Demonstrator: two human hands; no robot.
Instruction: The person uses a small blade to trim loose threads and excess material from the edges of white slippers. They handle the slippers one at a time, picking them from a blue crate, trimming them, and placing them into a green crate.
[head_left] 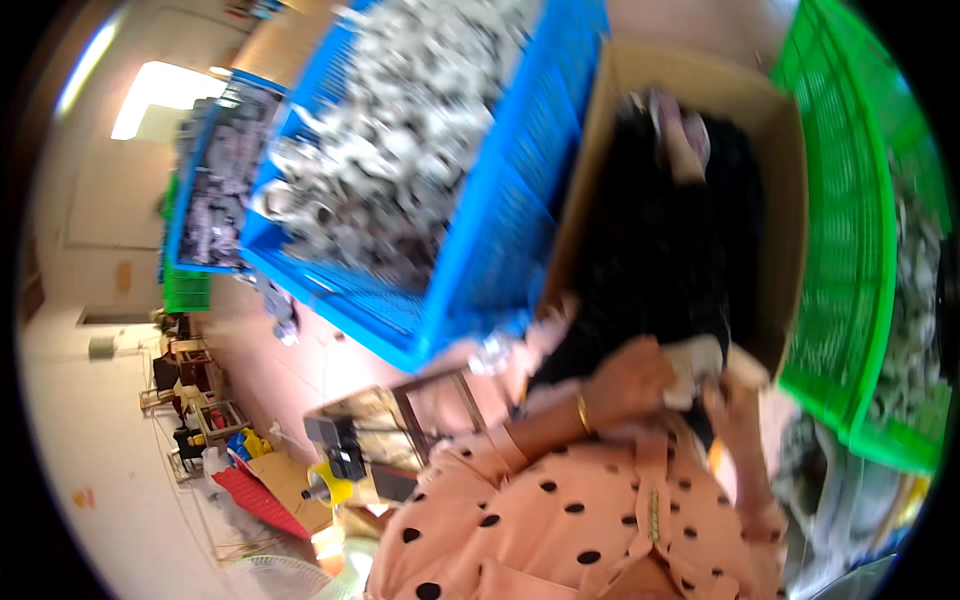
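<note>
My left hand (637,382), a gold bracelet at its wrist, is closed on a small whitish piece (690,368) in front of my chest. On the other side of the piece, my right hand (735,400) is closed with its fingers against the piece's edge. Blur and the fingers hide what kind of piece it is. Beyond my hands are my black-trousered legs (650,260) and one foot in a sandal (682,135), within the outline of a cardboard box (785,210).
A blue crate (510,215) heaped with whitish curled pieces (400,130) stands ahead to the left. Green crates (835,230) with grey pieces line the right. Another blue crate (175,235) holds dark pieces farther left. A small wooden-framed stand (400,420) is near my left elbow.
</note>
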